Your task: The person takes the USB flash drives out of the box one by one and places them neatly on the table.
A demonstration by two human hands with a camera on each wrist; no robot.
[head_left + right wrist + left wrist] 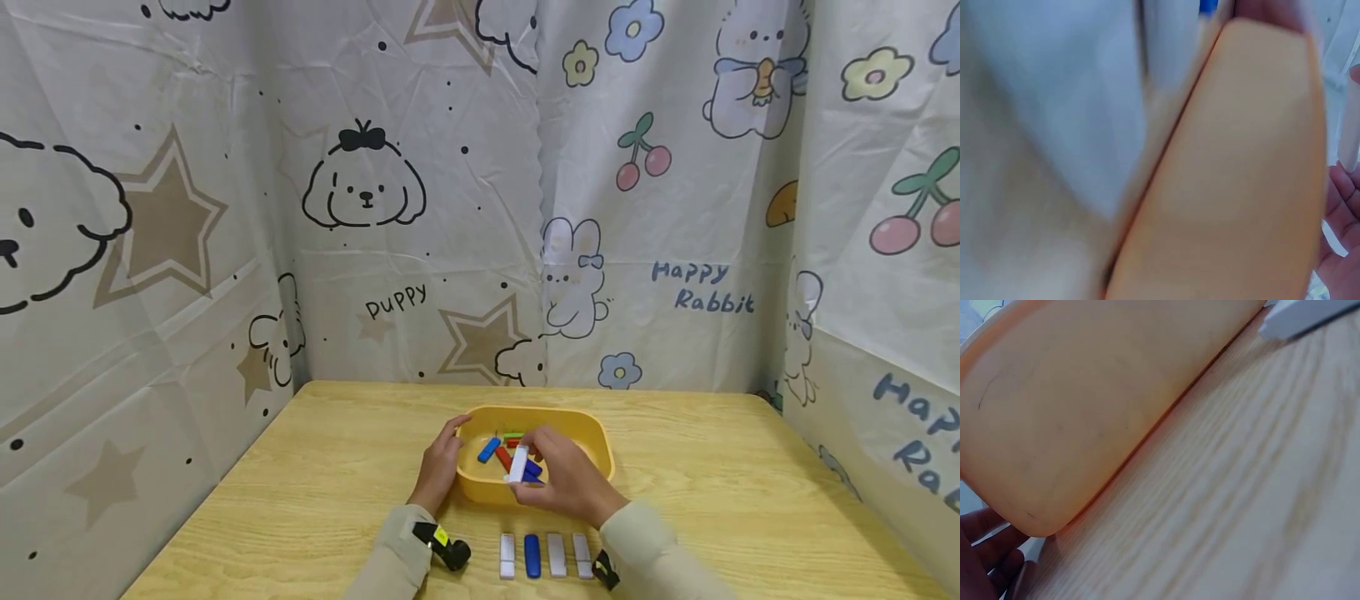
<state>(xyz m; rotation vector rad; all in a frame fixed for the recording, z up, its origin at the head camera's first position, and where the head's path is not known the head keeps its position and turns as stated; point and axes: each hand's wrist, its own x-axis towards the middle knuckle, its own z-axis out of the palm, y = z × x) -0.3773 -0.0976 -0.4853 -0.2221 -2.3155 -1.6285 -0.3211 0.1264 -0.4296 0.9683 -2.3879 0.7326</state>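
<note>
My right hand pinches a white USB flash drive between thumb and fingers, over the near side of a yellow plastic bin. The right wrist view also shows that white drive beyond the bin's wall. With my left hand I hold the bin at its left end; the fingers curl about its corner in the left wrist view. Inside the bin lie several loose drives, among them a light blue one, a red one and dark blue ones, partly hidden by my right hand.
In front of the bin, a row of several drives stands side by side on the wooden table: a white one, a blue one and more white ones. Patterned cloth encloses the table's back and sides.
</note>
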